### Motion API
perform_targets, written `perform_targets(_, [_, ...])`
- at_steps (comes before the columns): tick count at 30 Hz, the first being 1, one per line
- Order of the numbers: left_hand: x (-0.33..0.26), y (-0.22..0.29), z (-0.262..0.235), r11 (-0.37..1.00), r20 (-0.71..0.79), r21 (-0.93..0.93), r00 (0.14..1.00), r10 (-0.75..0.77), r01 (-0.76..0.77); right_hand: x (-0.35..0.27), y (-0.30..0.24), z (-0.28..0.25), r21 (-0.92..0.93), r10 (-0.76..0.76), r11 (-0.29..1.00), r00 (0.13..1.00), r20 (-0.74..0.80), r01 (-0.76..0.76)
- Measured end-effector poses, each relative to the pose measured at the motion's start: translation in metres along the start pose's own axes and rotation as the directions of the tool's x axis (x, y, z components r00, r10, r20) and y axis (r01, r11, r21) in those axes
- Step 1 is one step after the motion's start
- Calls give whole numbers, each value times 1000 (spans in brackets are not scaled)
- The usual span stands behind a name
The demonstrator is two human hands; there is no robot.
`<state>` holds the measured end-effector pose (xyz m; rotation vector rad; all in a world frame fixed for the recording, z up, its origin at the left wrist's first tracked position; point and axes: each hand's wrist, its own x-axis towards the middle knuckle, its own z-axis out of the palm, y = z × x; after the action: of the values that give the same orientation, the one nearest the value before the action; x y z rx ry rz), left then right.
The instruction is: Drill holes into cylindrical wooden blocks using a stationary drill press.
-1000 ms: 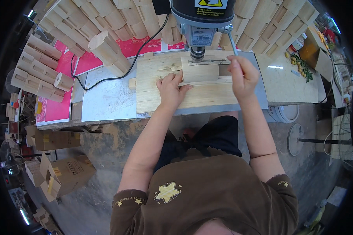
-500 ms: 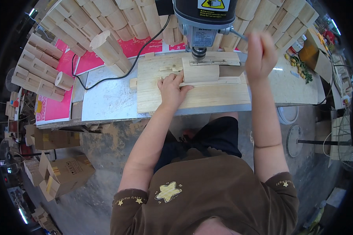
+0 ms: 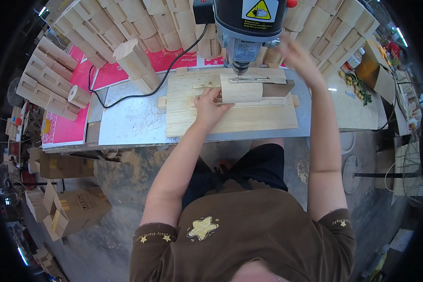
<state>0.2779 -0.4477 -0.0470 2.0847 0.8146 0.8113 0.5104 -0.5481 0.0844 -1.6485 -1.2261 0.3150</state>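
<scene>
My left hand (image 3: 210, 107) grips the left end of a pale wooden cylinder (image 3: 242, 92), thumb along its near side and fingers bent round the end. The cylinder lies in a wooden jig board (image 3: 188, 118), a slotted strip (image 3: 256, 80) along its far side. Above it stands a drill press (image 3: 249, 16), its chuck (image 3: 240, 68) and thin bit just over the strip. My right hand (image 3: 298, 58) is raised beside the press's feed lever (image 3: 271, 44); its fingers are smeared by motion, so its hold cannot be seen. A dark brown block (image 3: 277, 89) sits at the cylinder's right.
Slotted wooden cylinders (image 3: 87, 33) stand stacked behind the press, with more (image 3: 47, 89) at left. One cylinder (image 3: 135, 66) stands alone beside the black cord (image 3: 167, 70). Cardboard boxes (image 3: 77, 211) lie on the floor at left. A bunch of yellowish fruit (image 3: 357, 84) lies at right.
My right hand has moved up and slightly left, away from me. A red lever knob has come into view at the press's top right. The chuck is slightly higher; my left hand stays put.
</scene>
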Motion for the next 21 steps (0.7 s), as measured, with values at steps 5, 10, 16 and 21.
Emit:
perform_targets(5, [-8, -10, -21, 993, 41, -22, 992, 118, -117, -63, 47, 15, -550, -58, 818, 974, 218, 172])
perform_targets(10, [-52, 12, -90, 981, 59, -161, 992, 115, -104, -83, 29, 18, -148, 108, 987, 945, 309, -65])
perform_targets(16, [-94, 16, -166, 949, 103, -314, 995, 18, 16, -109, 3, 16, 21, 264, 952, 853, 451, -306])
perform_targets(21, [-91, 37, -172, 603, -132, -723, 789, -600, 338, -121, -12, 27, 47, 108, 990, 922, 372, -135])
